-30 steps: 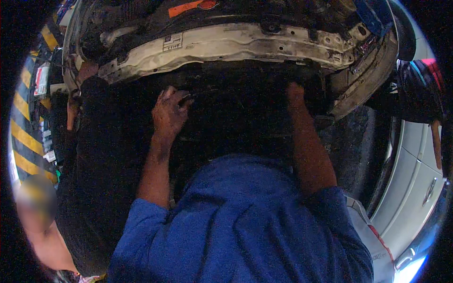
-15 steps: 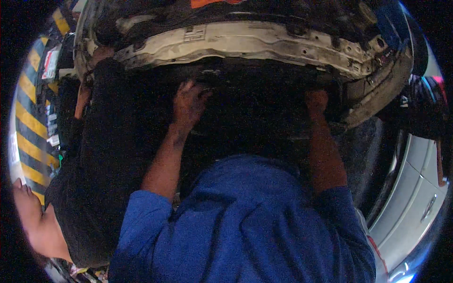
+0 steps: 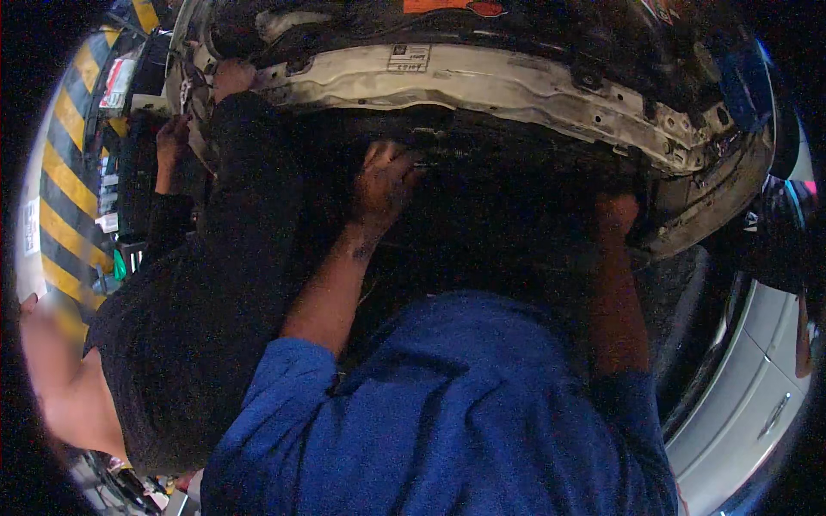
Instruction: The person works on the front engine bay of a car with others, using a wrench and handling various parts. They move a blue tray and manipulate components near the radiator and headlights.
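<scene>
My left hand (image 3: 385, 182) reaches into the dark opening below the pale metal crossmember (image 3: 482, 79) at the front of a car. Its fingers are bent and closed against something dark, with small metal parts (image 3: 428, 133) just beyond the fingertips. Farther right, my right hand (image 3: 615, 213) is a closed fist near the right end of the opening. What either hand grips is lost in shadow. Above the crossmember lies the dark engine bay, with an orange item (image 3: 443, 5) at the top edge.
At my left a co-worker in a black top (image 3: 198, 301) leans in, one hand (image 3: 232, 79) by the crossmember's left end, the other (image 3: 172, 142) nearby. Beyond is a yellow-black striped band (image 3: 70, 198). A silver car door (image 3: 748, 413) stands at right; a blue item (image 3: 747, 86) sits upper right.
My view has shifted, so most things sit farther right and the crossmember tilts down rightward. My left hand's fingers have drawn closer together. The right stays a fist. The co-worker's farther hand is raised slightly.
</scene>
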`<state>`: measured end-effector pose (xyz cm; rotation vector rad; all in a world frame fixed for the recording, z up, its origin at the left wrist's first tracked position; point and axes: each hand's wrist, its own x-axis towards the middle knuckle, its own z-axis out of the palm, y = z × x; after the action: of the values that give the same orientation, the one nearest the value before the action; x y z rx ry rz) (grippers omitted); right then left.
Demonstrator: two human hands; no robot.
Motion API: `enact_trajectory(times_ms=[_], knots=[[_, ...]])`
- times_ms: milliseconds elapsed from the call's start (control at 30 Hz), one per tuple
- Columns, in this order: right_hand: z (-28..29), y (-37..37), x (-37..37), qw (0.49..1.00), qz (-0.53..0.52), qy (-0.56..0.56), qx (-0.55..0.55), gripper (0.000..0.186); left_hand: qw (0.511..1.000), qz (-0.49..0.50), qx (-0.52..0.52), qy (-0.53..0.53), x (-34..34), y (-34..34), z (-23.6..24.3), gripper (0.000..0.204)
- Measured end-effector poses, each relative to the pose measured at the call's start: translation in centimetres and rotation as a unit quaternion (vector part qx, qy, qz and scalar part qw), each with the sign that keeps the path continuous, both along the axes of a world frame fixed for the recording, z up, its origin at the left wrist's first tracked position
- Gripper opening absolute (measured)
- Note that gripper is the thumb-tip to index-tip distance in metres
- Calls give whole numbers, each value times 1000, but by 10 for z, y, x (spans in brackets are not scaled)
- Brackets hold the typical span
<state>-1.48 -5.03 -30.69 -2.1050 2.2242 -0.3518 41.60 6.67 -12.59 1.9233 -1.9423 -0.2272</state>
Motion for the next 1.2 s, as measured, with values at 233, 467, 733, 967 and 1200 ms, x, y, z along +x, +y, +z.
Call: enact_trajectory(times_ms=[233,467,733,967,1200], knots=[[25,9,-52,965,158,138,-160,62,999,11,44,7,11,-29,9,25],[130,39,12,947,-125,-277,105,71,999,-3,35,25,15,-34,44,33],[68,41,-21,953,10,-296,-68,53,997,-69,-20,-43,2,-34,71,29],[59,32,-5,972,45,-126,195,48,997,-33,-54,-46,3,-23,49,24],[88,36,24,974,-25,18,224,44,998,11,-4,-54,-15,6,45,20]])
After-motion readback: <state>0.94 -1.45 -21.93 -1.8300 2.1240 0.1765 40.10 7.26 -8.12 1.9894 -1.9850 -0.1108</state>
